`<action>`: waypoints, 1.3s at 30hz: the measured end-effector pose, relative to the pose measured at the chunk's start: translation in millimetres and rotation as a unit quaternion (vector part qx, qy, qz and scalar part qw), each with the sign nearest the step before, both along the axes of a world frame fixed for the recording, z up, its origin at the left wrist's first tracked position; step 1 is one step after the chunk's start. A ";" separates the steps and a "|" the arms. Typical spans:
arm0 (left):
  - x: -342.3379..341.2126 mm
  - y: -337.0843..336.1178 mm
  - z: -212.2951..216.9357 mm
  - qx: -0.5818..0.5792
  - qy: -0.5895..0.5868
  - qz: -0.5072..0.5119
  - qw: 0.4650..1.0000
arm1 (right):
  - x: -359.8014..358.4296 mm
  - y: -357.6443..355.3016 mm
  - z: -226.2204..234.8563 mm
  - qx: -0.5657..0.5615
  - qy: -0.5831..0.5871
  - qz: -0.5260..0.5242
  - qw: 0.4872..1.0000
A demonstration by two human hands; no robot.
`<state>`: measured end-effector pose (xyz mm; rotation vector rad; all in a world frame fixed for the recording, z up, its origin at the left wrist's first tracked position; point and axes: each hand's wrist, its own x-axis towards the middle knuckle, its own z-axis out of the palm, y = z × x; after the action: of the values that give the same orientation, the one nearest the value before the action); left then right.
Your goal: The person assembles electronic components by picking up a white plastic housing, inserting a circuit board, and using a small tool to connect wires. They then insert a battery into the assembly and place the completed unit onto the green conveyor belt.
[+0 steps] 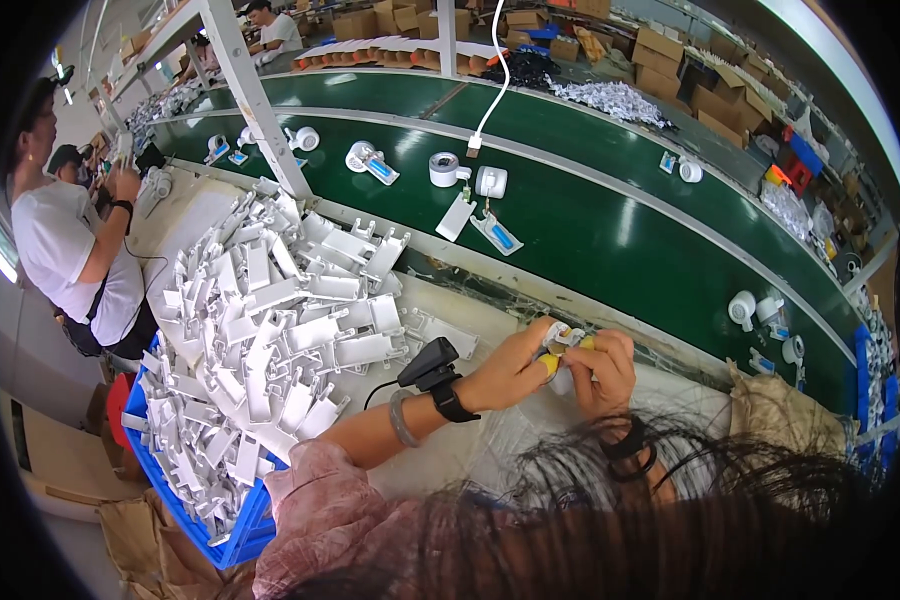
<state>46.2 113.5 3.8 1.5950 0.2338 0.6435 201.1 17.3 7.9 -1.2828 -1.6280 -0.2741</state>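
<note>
My left hand (pixel 518 368) and my right hand (pixel 604 374) come together over the near side of the bench. Between their fingertips they hold a small white plastic part (pixel 563 334), with fingers closed on it from both sides. Yellow patches show at the fingertips; they look like finger covers. Part of the piece is hidden behind the fingers, and its exact kind cannot be made out. To the left of my hands spreads a large heap of white plastic housings (pixel 335 325), and one lone housing (pixel 440 330) lies closest to my left hand.
A blue crate (pixel 232 550) full of white housings stands at the left. Beyond the bench runs a green conveyor belt (pixel 590 215) carrying white round-headed units (pixel 490 182) with blue-marked pieces. A white cable (pixel 503 70) hangs above it. A person (pixel 85 225) works at left.
</note>
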 end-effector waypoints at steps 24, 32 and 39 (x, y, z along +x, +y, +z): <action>-1.0 -7.2 -2.3 0.039 0.036 0.026 0.998 | 2.4 -1.3 2.9 -0.011 -0.016 0.003 1.000; -0.7 -7.8 2.2 0.045 0.066 0.041 0.996 | -0.2 -2.3 4.0 -0.016 -0.011 0.003 1.000; 2.5 1.2 -8.5 0.086 0.076 0.072 0.991 | -6.0 3.0 4.5 -0.029 -0.005 -0.009 1.000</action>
<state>48.6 114.7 -4.7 1.8071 0.4181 0.6675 195.1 20.3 12.4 -1.3428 -1.6444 -0.2455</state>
